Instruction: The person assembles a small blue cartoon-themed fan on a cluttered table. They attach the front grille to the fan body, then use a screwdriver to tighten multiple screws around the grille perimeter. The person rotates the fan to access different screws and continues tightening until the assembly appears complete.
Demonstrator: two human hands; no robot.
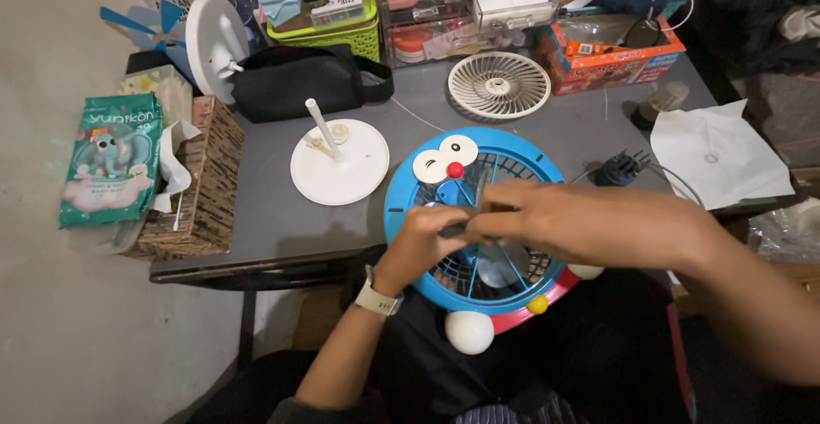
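A round blue toy-like fan (pixel 401 202) with cartoon eyes, a red nose and white ball feet rests tilted on my lap against the table edge. Both hands meet over its grille. My left hand (pixel 424 240), with a pale wristband, pinches something at the grille's centre. My right hand (pixel 530 215) reaches in from the right and holds a thin metal tool (pixel 480 189) pointing up over the grille. What the fingers pinch is hidden.
On the grey table (pixel 273 219) stand a white round base with a post (pixel 339 166), a loose white fan grille (pixel 500 85), a black pouch (pixel 295 78), a woven tissue box (pixel 201 176), a green wipes pack (pixel 111 159), an orange box (pixel 611 52), a sheet of white paper (pixel 717 155) and a dark plug (pixel 619 168).
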